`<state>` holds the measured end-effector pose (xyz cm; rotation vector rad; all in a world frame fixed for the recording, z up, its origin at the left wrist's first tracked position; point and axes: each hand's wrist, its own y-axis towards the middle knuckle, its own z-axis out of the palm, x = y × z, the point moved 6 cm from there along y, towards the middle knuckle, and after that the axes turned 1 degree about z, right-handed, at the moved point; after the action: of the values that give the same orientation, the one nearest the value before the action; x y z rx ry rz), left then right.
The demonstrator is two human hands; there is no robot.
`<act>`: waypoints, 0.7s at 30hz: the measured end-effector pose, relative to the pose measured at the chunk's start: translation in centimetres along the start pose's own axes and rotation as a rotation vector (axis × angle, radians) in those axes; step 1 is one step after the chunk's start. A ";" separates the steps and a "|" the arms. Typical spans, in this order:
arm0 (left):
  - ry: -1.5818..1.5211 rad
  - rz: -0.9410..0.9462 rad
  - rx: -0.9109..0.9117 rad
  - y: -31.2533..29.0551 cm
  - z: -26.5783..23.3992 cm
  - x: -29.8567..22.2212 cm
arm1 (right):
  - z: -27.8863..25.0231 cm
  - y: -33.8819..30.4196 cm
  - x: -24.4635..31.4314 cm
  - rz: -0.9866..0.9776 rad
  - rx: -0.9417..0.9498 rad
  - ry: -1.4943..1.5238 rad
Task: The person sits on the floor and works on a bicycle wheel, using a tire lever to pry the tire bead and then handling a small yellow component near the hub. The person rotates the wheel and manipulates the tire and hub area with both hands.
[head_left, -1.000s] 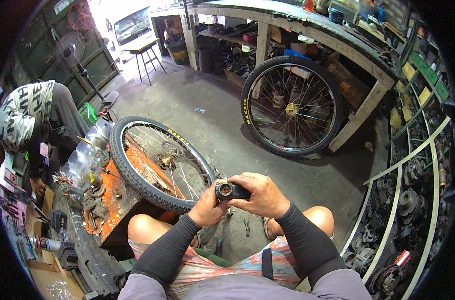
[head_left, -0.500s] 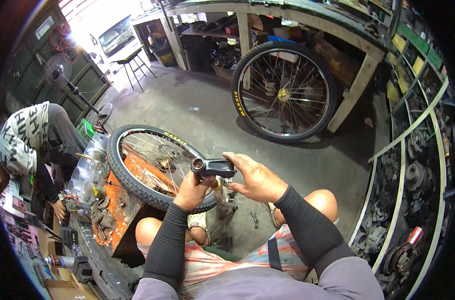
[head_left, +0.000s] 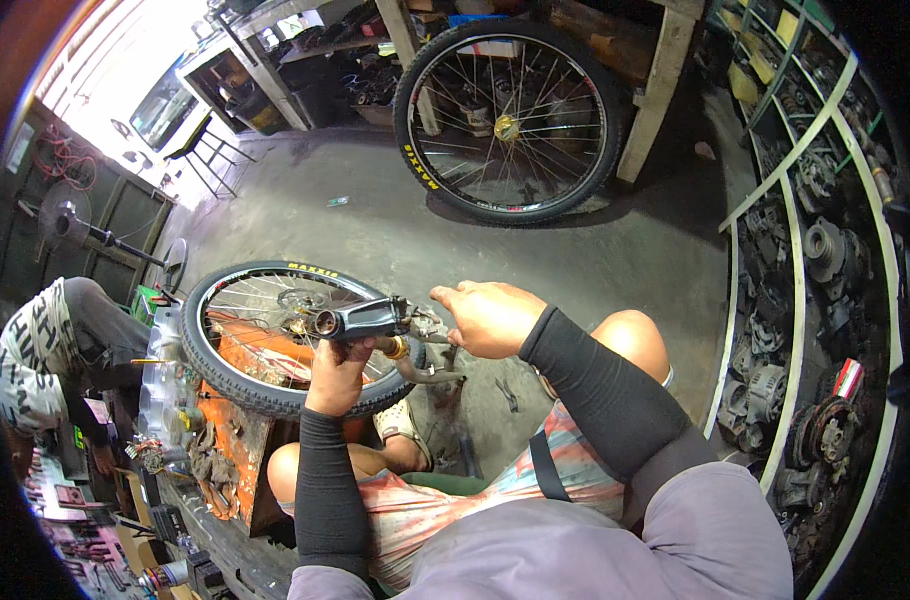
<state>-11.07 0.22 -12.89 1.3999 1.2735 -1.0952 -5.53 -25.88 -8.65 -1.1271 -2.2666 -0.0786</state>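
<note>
My left hand point(head_left: 337, 375) is closed from below around a black part that looks like a bicycle stem point(head_left: 365, 319), with a round hole at its left end. My right hand point(head_left: 495, 318) is just beyond the stem's right end, its index finger stretched out and its thumb lower. Between the hands, below the stem, stands a bent metal tube point(head_left: 415, 374) with a brass-coloured ring near its top. Whether the stem touches this tube is hard to see. A bicycle wheel point(head_left: 245, 390) with a black knobbly tyre lies tilted beside my left hand, over an orange-painted block point(head_left: 237, 415).
Another wheel point(head_left: 415, 185) leans against the workbench point(head_left: 650, 125) at the back. Shelves point(head_left: 795, 205) of metal parts line the right side. At far left a person point(head_left: 37, 350) bends over near clear plastic containers point(head_left: 167, 385). A small dark tool point(head_left: 507, 395) lies on the floor.
The view has shifted, so the far wheel sits higher and further left. My right hand has drawn away from the stem's end, exposing more of it. My left hand still holds the stem.
</note>
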 end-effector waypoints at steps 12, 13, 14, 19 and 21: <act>0.106 0.011 -0.027 0.0 0.0 0.0 | -0.7 -0.2 0.4 0.005 0.032 0.019; 0.114 0.026 -0.023 0.0 0.3 -0.5 | -0.6 -0.2 0.4 0.008 0.033 0.020; 0.123 0.041 -0.019 0.1 0.5 -0.9 | -0.5 -0.2 0.3 0.007 0.027 0.023; 0.106 0.051 -0.023 0.1 0.8 -1.4 | -0.3 -0.1 0.3 0.012 0.030 0.024; 0.110 0.046 -0.021 0.1 0.7 -1.3 | 0.0 0.1 0.3 0.001 0.035 0.019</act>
<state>-11.13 -0.69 -11.73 1.4838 1.3194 -0.9830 -5.59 -25.66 -8.48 -1.1042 -2.2423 -0.0486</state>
